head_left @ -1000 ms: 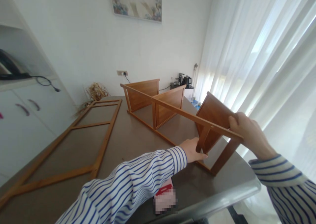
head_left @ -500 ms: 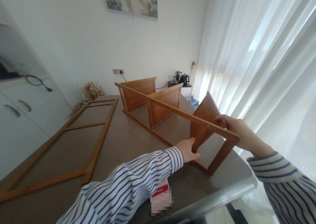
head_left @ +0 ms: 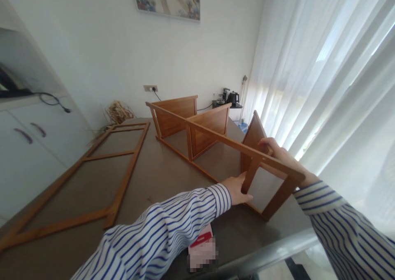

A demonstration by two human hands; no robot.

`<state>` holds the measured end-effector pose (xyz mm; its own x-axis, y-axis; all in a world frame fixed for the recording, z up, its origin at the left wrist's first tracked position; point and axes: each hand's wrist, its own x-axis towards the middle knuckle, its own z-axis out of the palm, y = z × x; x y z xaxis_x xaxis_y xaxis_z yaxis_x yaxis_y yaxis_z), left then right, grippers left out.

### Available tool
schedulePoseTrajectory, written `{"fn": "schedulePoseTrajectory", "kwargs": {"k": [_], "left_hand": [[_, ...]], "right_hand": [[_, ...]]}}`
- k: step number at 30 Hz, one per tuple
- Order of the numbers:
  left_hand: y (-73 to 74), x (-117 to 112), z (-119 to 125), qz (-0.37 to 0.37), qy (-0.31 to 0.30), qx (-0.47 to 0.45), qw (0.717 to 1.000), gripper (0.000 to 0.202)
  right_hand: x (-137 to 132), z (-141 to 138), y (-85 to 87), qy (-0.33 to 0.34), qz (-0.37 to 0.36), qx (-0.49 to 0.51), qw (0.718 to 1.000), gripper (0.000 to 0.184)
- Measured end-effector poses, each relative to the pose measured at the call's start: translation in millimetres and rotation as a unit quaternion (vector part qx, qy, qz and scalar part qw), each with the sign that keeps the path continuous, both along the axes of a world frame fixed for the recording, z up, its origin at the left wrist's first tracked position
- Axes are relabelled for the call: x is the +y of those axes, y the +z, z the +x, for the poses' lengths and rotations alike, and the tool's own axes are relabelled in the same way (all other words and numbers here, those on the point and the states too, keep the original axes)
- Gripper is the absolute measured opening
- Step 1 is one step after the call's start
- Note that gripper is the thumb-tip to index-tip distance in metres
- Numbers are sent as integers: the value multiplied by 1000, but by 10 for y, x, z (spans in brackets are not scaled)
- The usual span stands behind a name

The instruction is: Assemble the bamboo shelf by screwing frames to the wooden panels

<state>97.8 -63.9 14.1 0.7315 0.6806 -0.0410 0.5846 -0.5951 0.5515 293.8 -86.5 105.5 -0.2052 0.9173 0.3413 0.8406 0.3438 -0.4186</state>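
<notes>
A partly assembled wooden shelf unit (head_left: 216,135) lies on its side frame on the table, with three shelf boards standing out from it. My left hand (head_left: 237,188) grips a short crosspiece of the near frame low down, thumb and fingers around it. Behind the upper rail, my right hand (head_left: 282,158) is closed at the edge of the nearest shelf board (head_left: 253,136), which stands at a slant to the other two; some fingers are hidden by the rail. A second wooden side frame (head_left: 125,185) lies flat at the left.
The grey-brown table (head_left: 166,169) ends in a rounded edge near me. A red and white card (head_left: 202,239) lies under my left forearm. Dried stalks (head_left: 119,112) stand beyond the table; a black kettle (head_left: 233,98) sits at the back. A sheer curtain (head_left: 286,66) hangs at the right.
My right hand has moved a little left along the rail. The nearest shelf board has turned and now appears narrower. My left hand keeps its hold.
</notes>
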Motion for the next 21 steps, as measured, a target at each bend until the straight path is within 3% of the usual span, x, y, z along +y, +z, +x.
{"fn": "schedulePoseTrajectory", "kwargs": {"k": [4,12,18,21], "left_hand": [[-48,112,-109,0,-54,22,998,87],[-151,403,-365,98,-167,145,970,51],[-87,734,-793,157,-86,105,978,43],[-123,916,-1012,183,-74,145,969,38]], "right_hand": [[-29,-98,-59,-54,43,-21,997,41],[-67,-141,-104,-120,67,-61,989,38],[-135,-140,-76,-130,73,-53,987,37],[-157,-158,-58,-127,71,-43,988,37]]}}
